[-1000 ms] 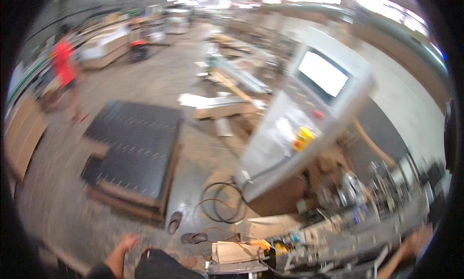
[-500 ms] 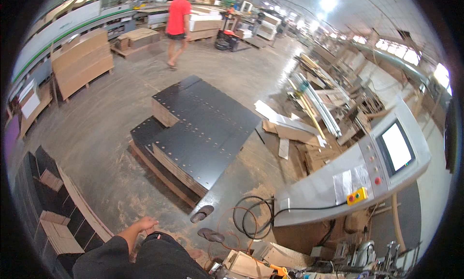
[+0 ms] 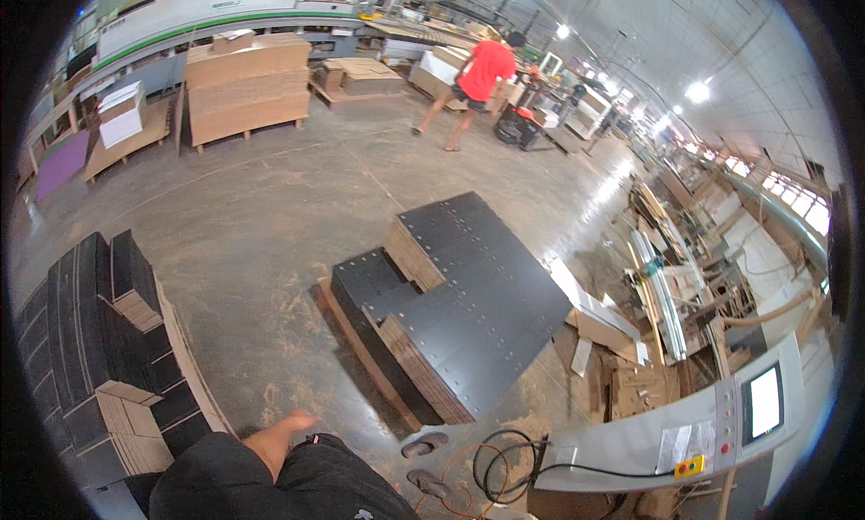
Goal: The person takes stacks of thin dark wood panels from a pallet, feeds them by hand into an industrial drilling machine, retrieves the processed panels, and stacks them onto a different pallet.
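My left hand [image 3: 299, 420] hangs low in front of my dark shorts [image 3: 338, 479]. It looks loosely open, and I see nothing in it. Ahead and to its right stands a stack of black drilled panels [image 3: 491, 308], whose cut edges show brown; the hand does not touch it. The pile is stepped, with a lower portion [image 3: 371, 281] on its left side, and rests on a brown base board [image 3: 360, 353]. To the left of the hand are more stacked black boards [image 3: 77, 340] with brown edges. My right hand is out of view.
A grey control console [image 3: 649, 452] with a screen stands at right, black cable [image 3: 505, 466] beside it. Slippers [image 3: 425, 444] lie near the stack. Offcuts [image 3: 604, 326] litter the right side. Farther off, a person in red [image 3: 487, 72] walks near a pallet truck [image 3: 521, 123] and brown board stacks [image 3: 248, 87].
The view has swung left, so the stack and console appear farther right. The person in red has walked rightward, toward the pallet truck. My left hand still hangs by my shorts.
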Available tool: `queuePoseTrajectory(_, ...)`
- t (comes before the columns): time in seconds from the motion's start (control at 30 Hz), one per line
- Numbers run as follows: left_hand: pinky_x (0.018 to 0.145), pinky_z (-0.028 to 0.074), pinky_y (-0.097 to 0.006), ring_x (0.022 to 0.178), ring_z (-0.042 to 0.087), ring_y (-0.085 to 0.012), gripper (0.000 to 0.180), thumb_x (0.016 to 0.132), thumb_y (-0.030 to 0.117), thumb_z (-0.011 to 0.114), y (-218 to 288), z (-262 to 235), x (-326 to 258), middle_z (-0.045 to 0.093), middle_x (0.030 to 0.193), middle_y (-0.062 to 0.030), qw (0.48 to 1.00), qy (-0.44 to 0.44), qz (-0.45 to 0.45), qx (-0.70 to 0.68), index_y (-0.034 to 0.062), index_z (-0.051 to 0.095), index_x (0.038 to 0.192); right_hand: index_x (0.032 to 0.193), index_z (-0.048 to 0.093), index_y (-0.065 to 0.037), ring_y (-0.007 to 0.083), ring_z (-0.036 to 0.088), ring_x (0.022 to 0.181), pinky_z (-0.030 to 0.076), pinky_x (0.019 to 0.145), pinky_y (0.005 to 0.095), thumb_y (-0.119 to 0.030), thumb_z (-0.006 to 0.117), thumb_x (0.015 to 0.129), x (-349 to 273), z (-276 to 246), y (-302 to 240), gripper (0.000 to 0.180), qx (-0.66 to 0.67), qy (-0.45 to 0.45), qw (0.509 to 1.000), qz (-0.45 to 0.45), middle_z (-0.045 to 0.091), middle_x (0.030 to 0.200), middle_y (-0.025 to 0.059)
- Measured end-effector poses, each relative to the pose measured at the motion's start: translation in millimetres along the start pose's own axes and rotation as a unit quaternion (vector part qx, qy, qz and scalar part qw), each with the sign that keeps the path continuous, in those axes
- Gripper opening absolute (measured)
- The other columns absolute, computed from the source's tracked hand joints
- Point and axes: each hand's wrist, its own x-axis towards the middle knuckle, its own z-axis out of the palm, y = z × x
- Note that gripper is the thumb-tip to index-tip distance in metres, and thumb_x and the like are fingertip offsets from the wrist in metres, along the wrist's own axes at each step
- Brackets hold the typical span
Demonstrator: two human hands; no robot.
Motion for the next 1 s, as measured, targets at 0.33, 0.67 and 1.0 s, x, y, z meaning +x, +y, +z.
queuePoseTrajectory(0.33,0.067,0.05,-0.035,0.079,0.062,-0.0233,0.045,0.086,0.039,0.065,-76.6,-117.5,-21.4,0.065,0.094,-0.01,0.906,0.155,-0.081,-0.386,0.0044,0.061,0.115,0.093,0.059,-0.01,0.0218,0.059,0.062,0.048,0.052,0.0327,-0.038,0.058,0.09,-463.3,347.2,-326.4,0.029,0.397,-0.61,0.501,0.467,0.061,0.076,0.0084)
queuePoseTrajectory(0.67,0.065,0.052,-0.044,0.079,0.066,-0.0292,0.031,0.09,0.03,0.06,-198.2,-121.4,-95.0,0.069,0.087,-0.014,0.811,0.28,-0.31,-0.41,0.0033,0.072,0.101,0.1,0.058,-0.004,0.0261,0.062,0.061,0.049,0.049,0.0381,-0.032,0.058,0.091,-718.7,416.5,-604.6,0.03,0.065,-0.924,0.311,0.21,0.062,0.081,0.0124)
queuePoseTrajectory(1.0,0.055,0.046,-0.039,0.066,0.056,-0.0216,0.041,0.084,0.042,0.067,-128.1,-240.2,-67.4,0.065,0.085,-0.0108,0.534,0.416,-0.268,-0.685,0.0015,0.069,0.091,0.117,0.055,-0.006,0.0311,0.064,0.07,0.044,0.039,0.0384,-0.038,0.058,0.091,-762.9,603.5,-1020.7,0.041,0.164,-0.921,0.344,-0.077,0.062,0.089,0.0131)
